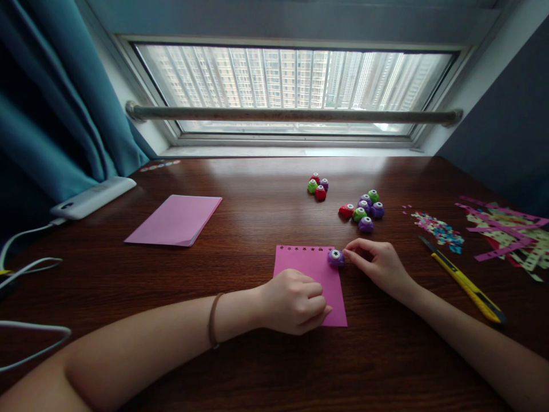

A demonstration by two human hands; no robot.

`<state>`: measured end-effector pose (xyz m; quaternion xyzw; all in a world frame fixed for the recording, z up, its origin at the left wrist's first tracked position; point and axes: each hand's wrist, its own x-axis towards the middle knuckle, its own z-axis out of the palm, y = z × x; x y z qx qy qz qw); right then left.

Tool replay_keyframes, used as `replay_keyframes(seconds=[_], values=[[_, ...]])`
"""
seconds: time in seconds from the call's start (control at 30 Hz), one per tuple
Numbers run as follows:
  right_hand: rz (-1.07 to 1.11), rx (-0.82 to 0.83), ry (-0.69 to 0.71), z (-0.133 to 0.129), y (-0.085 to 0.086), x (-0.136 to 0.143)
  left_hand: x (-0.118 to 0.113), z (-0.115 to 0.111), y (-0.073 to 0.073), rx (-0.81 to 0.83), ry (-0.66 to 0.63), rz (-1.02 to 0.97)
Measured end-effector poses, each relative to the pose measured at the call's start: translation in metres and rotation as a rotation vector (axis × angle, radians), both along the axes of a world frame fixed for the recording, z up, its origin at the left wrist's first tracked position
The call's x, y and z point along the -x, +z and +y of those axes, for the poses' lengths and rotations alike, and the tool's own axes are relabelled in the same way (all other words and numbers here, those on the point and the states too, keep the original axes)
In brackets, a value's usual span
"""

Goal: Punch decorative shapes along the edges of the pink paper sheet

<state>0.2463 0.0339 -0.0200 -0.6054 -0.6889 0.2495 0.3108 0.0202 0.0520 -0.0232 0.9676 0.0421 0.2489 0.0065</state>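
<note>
Your left hand (295, 303) lies on the pink sheet (306, 262), its fingers curled in together, and hides much of the sheet's middle and lower part. Your right hand (383, 265) has its thumb and finger at the right edge of the purple punch (335, 258); you touch it there, but I cannot tell whether that grip is clamped on it. The punch sits at the sheet's far right corner and covers it, at the end of a row of small cut-out shapes, several of them stars, along the far edge.

Beyond your right hand, seven more punches (366, 225) in red, green and purple crowd together, with a smaller group of four (320, 193) farther back on the bench (244, 177). The yellow cutter (465, 285) lies close along the right side of your right forearm (450, 332), its narrow tip pointing away from you, so it is the nearest obstacle on that side. Past the tip is a scatter of coloured confetti (441, 230), and farther right a loose heap of paper strips (506, 232).

Well to your left are a stack of pink paper (175, 222), a white device (94, 197) and white cables (32, 229), with your left forearm (163, 332) reaching across the near side.
</note>
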Motion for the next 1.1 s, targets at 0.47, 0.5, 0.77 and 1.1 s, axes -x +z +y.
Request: replay_keyframes(seconds=[0.47,0.5,0.77,1.1], values=[[-0.008,-0.004,0.004,-0.0002,0.0004,-0.0001,0.0002,0.0006,-0.0004,-0.008,-0.003,0.001],[-0.008,-0.001,0.003,-0.0002,0.0005,0.0,0.0001,0.0006,-0.0003,-0.01,-0.004,0.002],[-0.018,-0.017,0.004,0.0002,0.0002,0.0006,0.0002,0.0,0.0002,-0.01,-0.003,0.0],[-0.026,-0.022,0.007,0.0004,0.0003,-0.0002,0.0002,-0.0001,0.0007,-0.011,-0.003,0.002]])
